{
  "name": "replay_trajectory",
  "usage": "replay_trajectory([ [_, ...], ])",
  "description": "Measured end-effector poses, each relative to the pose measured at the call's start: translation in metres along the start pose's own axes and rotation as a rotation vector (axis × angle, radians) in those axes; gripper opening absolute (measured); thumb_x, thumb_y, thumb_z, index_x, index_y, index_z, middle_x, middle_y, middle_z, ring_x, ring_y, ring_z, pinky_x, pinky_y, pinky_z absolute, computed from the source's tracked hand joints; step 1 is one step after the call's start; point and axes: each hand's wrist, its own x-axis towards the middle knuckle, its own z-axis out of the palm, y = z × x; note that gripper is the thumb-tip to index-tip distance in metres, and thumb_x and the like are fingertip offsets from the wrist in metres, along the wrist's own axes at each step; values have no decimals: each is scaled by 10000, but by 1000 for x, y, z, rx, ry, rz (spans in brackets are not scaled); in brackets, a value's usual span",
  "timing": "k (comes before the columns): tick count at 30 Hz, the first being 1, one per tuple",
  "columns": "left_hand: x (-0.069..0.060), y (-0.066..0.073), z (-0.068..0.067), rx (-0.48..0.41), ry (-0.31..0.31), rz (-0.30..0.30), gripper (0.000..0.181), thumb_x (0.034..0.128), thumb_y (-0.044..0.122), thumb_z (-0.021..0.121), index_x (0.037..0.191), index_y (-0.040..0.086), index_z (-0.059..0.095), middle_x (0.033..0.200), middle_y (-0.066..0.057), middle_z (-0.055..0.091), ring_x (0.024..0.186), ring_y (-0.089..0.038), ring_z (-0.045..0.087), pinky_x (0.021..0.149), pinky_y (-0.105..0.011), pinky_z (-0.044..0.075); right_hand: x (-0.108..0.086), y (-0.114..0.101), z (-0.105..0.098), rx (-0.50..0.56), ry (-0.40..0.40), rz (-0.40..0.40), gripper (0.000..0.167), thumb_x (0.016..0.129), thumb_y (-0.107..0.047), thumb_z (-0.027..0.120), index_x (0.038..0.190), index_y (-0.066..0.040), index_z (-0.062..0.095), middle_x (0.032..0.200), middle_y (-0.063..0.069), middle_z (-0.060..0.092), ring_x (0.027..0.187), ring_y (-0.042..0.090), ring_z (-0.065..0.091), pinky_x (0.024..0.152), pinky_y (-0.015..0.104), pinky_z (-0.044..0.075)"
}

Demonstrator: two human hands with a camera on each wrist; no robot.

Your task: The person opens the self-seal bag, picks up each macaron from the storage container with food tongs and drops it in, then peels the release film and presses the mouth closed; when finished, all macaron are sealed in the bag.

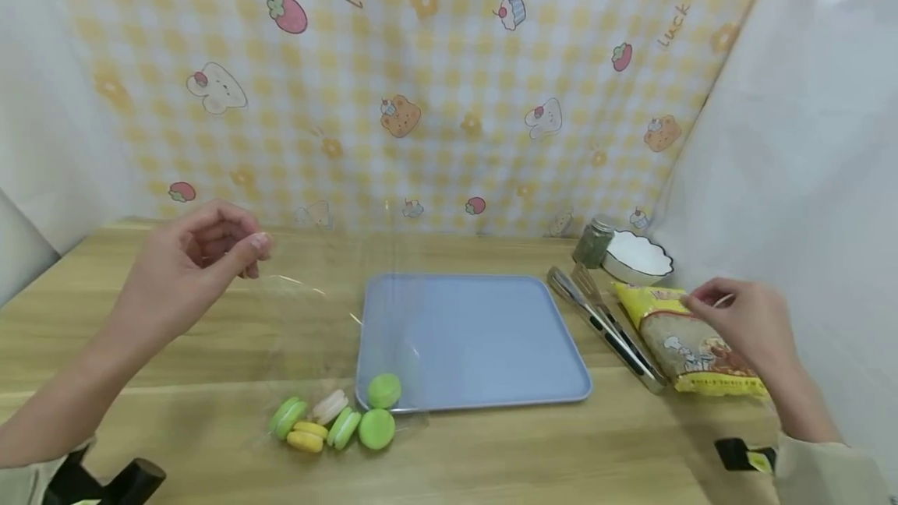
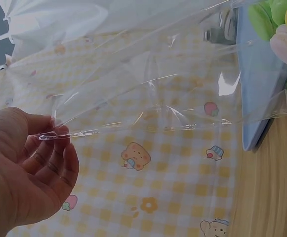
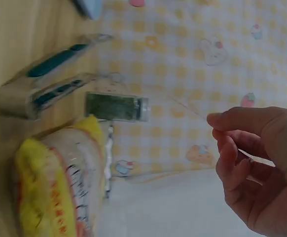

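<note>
My left hand point(image 1: 192, 267) pinches the top edge of a clear plastic bag point(image 2: 148, 89) between thumb and forefinger and holds it up. Several macarons, among them a green one point(image 1: 376, 429), a yellow one point(image 1: 306, 437) and a pale pink one point(image 1: 330, 407), lie at the bag's bottom. The lower right of the bag overlaps a blue tray point(image 1: 477, 341). Over on the right, my right hand point(image 1: 751, 322) is raised above a yellow packet point(image 1: 701, 341). In the right wrist view its thumb and forefinger pinch a thin clear strip point(image 3: 188, 106), faintly visible.
Metal tongs point(image 1: 603, 326) and a slotted spatula point(image 1: 596, 291) lie between tray and packet. Behind them stand a jar of green herbs point(image 1: 593, 241) and a white scalloped dish point(image 1: 637, 256). A checked cloth point(image 1: 449, 61) hangs behind the wooden table point(image 1: 547, 458).
</note>
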Motion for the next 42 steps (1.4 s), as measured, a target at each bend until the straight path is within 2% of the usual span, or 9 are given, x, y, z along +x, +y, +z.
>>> replay_trajectory([
  [6,2,4,-4,24,22,5,57,883,0,611,935,-3,587,790,-22,657,619,-124,596,585,-169,491,-18,4,15,39,-426,-245,149,765,-95,731,689,-195,651,647,-150,565,559,-15,482,474,222,412],
  [10,5,5,-6,7,16,11,75,882,-14,607,954,3,598,806,-14,668,622,-126,599,602,-165,491,-24,-1,18,180,-621,-226,178,867,-183,665,690,-184,649,570,-139,524,471,-10,447,407,227,404],
  [12,6,5,-6,1,12,7,72,884,-13,605,953,6,594,814,-8,672,624,-126,604,604,-168,496,-25,-4,19,176,-627,-204,254,911,-227,613,659,-195,629,529,-150,475,438,-14,403,387,215,379],
  [15,6,5,-6,-10,13,-2,64,887,-7,603,949,4,591,823,-17,676,626,-127,606,606,-173,502,-23,-8,22,149,-488,-291,299,867,-161,664,592,-216,560,508,-185,416,447,-35,365,390,197,344],
  [19,6,5,-5,-30,11,-10,60,889,-1,603,948,-4,593,809,-36,669,630,-131,603,614,-180,504,-13,-31,21,192,-335,-374,238,810,-62,708,677,-203,569,604,-185,479,517,-21,424,440,196,379],
  [23,4,4,-5,-60,4,-22,60,889,4,605,946,-12,595,790,-41,660,629,-137,594,618,-188,500,6,-89,15,299,-397,-366,8,894,-149,638,890,-149,631,730,-121,562,607,37,513,512,225,439],
  [30,0,5,-6,-96,12,-70,81,876,27,634,951,7,610,801,-30,675,629,-142,607,612,-196,499,56,-187,40,505,-545,-397,290,929,-273,590,1142,-78,610,962,4,640,824,141,593,625,323,527],
  [35,-1,6,-3,-107,3,-84,92,880,45,635,956,3,605,802,-38,671,632,-156,591,605,-204,481,79,-224,65,704,-563,-381,297,914,-229,616,1156,-57,604,1019,46,652,928,183,602,691,358,539],
  [42,0,6,-1,-113,-8,-61,82,883,61,636,940,17,594,809,-22,673,627,-153,584,605,-204,480,78,-250,88,875,-504,-442,156,892,-152,643,1016,-59,663,921,29,658,821,170,632,676,372,536],
])
